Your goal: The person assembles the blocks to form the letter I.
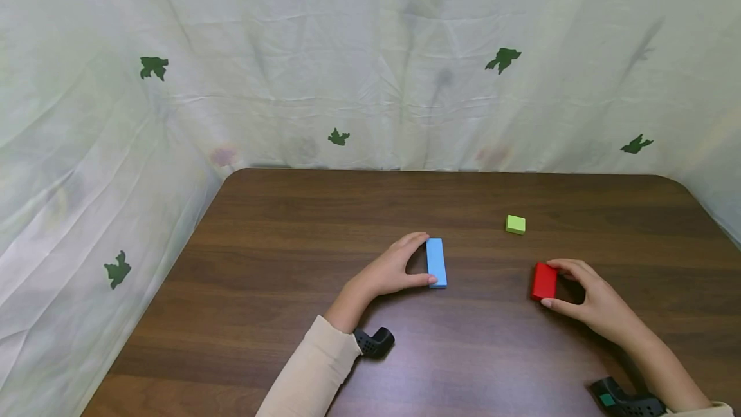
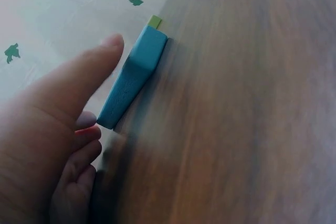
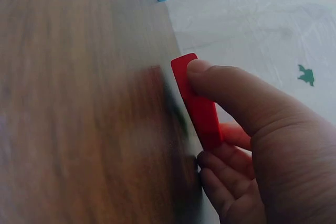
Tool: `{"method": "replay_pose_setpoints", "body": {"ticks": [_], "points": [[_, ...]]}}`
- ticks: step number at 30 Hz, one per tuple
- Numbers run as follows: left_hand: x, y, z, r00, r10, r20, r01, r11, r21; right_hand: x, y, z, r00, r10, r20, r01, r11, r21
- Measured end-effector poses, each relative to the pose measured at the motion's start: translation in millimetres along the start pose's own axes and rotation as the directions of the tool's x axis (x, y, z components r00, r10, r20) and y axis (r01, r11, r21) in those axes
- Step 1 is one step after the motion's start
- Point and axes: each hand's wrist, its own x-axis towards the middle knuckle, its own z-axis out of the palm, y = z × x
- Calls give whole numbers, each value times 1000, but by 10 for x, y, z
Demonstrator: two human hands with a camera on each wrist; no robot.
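A flat, long blue block (image 1: 437, 263) lies on the brown table, left of centre. My left hand (image 1: 384, 269) is spread beside its left side, index fingertip near the far end and thumb near the close end. In the left wrist view, a narrow gap shows between the thumb and the blue block (image 2: 134, 74). To the right, my right hand (image 1: 596, 298) pinches a red block (image 1: 544, 281) between thumb and fingers, close over the table. The thumb presses on one end of the red block (image 3: 202, 114) in the right wrist view, with fingertips at the other.
A small lime-green block (image 1: 515, 224) sits farther back, between the two hands. The brown table (image 1: 324, 204) has rounded far corners. Behind it and at the sides hangs a pale curtain (image 1: 370, 50) with dark green leaf-like shapes. Each wrist wears a black device (image 1: 375, 342).
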Motion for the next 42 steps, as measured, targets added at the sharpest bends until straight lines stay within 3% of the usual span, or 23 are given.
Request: {"method": "replay_pose_setpoints", "body": {"ticks": [18, 28, 36, 42], "points": [[2, 4, -16, 1000, -12, 23, 12, 1000, 7, 61, -189, -42, 997, -56, -47, 58, 997, 43], [-6, 9, -16, 1000, 0, 16, 0, 1000, 12, 166, -359, -4, 987, -151, -51, 152, 988, 22], [-10, 4, -18, 1000, 17, 10, -17, 1000, 9, 236, -516, 34, 969, -243, -48, 245, 969, 39], [-7, 6, -19, 1000, 4, 13, -4, 1000, 7, 299, -617, 106, 939, -342, -42, 344, 936, 70]]}}
